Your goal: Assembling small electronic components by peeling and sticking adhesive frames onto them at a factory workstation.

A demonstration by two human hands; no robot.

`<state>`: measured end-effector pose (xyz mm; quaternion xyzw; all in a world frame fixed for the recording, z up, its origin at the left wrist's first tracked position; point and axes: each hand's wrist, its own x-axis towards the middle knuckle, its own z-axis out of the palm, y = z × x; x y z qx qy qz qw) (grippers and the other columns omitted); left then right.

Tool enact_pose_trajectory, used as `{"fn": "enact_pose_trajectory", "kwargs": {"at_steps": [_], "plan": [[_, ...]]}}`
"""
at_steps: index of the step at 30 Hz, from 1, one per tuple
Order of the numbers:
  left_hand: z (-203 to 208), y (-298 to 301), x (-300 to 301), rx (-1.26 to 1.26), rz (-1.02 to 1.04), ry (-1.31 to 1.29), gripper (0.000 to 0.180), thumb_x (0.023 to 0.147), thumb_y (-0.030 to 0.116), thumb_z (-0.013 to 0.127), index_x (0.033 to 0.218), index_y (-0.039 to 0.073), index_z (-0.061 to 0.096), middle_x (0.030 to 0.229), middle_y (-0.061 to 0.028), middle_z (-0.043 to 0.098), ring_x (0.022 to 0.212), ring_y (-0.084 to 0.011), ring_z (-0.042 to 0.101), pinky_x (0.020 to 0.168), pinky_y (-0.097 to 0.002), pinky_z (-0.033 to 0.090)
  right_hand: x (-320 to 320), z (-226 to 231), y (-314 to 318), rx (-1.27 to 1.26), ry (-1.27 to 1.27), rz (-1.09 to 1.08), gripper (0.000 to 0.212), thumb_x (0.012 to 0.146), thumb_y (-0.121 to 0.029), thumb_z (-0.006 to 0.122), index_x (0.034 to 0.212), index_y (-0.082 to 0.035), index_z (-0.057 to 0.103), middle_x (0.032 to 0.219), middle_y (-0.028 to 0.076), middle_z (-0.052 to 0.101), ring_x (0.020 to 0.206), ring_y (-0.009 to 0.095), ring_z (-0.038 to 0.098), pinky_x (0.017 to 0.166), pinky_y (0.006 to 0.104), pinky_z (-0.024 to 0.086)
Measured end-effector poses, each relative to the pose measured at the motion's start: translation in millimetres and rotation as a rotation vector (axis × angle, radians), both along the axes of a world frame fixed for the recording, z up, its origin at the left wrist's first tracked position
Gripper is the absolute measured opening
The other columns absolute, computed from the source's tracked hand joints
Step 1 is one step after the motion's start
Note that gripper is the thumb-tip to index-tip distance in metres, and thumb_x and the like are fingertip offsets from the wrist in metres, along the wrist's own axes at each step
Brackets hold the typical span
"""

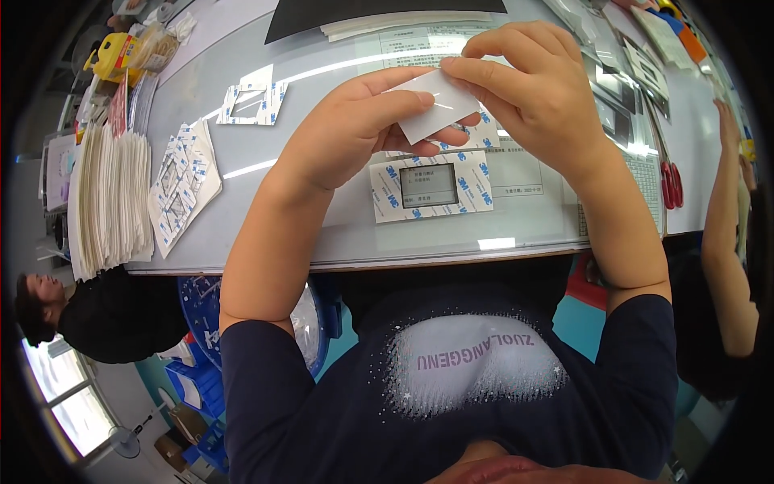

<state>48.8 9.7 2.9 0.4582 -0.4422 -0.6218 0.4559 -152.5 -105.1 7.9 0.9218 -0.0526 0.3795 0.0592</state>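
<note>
Above the table, my left hand [339,121] grips a small white rectangular card [449,113] under its thumb, with the fingers behind it. My right hand [532,85] is closed, its thumb and forefinger pinching at the card's upper edge; whether a thin film is between them cannot be made out. Below lies a white adhesive-backed frame [473,194] with a dark-edged rectangular window and blue-printed backing. Another such backing piece [487,133] is partly hidden behind my hands. To the left rest a similar frame [278,95] and a fanned pile of frames [201,165].
A tall row of white sheets [109,202] stands at the left edge, near a yellow container [110,56]. Red-handled scissors [672,184] lie at right. A black sheet [363,18] covers papers at the far side. One person [121,315] is at left; another's arm [721,218] shows at right.
</note>
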Motion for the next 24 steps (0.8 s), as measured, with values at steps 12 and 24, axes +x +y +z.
{"fn": "enact_pose_trajectory", "kwargs": {"at_steps": [12, 24], "plan": [[-9.3, -9.4, 11.9, 0.016, -0.098, 0.250, 0.050, 0.104, 0.045, 0.054, 0.121, -0.001, 0.066, 0.107, -0.0119, 0.073, 0.096, -0.0178, 0.072, 0.082, -0.0296, 0.059, -1.6, -4.2, -4.8, -0.015, -0.058, 0.169, 0.031, 0.069, -0.003, 0.078, 0.100, -0.009, 0.075, 0.093, 0.003, 0.069, 0.086, 0.024, 0.065, 0.072, 0.0345, 0.051], [0.8, 1.4, 33.7, -0.117, -0.019, -0.631, 0.030, 0.102, 0.031, 0.061, 0.100, 0.002, 0.070, 0.085, -0.0054, 0.070, 0.075, -0.0121, 0.068, 0.070, -0.0259, 0.055, -26.6, 19.8, 14.2, 0.052, -0.067, 0.123, 0.027, 0.084, 0.007, 0.072, 0.110, -0.002, 0.072, 0.099, 0.010, 0.071, 0.090, 0.023, 0.069, 0.077, 0.0302, 0.054]]}}
